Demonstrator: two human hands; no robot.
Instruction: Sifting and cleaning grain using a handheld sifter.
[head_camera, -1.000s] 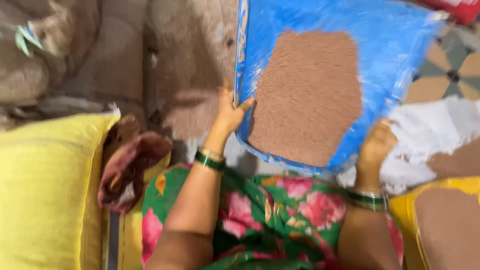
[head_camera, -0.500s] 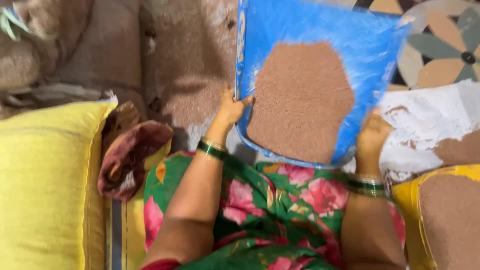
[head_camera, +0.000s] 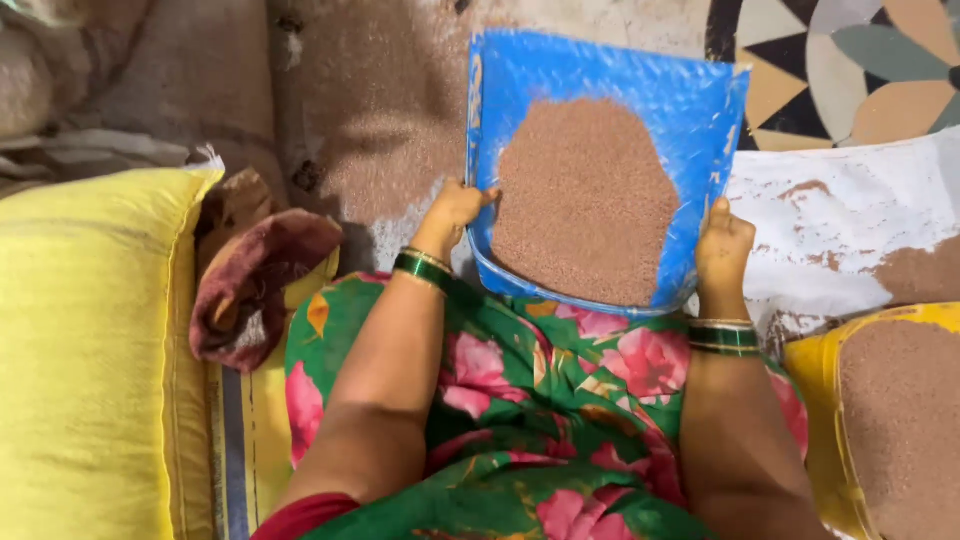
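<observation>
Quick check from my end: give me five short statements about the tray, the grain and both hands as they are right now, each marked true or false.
1. Both hands hold the blue tray. True: left hand on its left edge, right hand on its right edge.
2. The tray is empty. False: a heap of reddish-brown grain lies in it.
3. A yellow sack lies left of the person. True.
4. The yellow container at right holds water. False: it holds the same brown grain.
5. Both wrists are bare. False: each wears green bangles.

Green floral garment with pink blooms, red sleeve edge, green-and-gold bangles on both wrists.
</observation>
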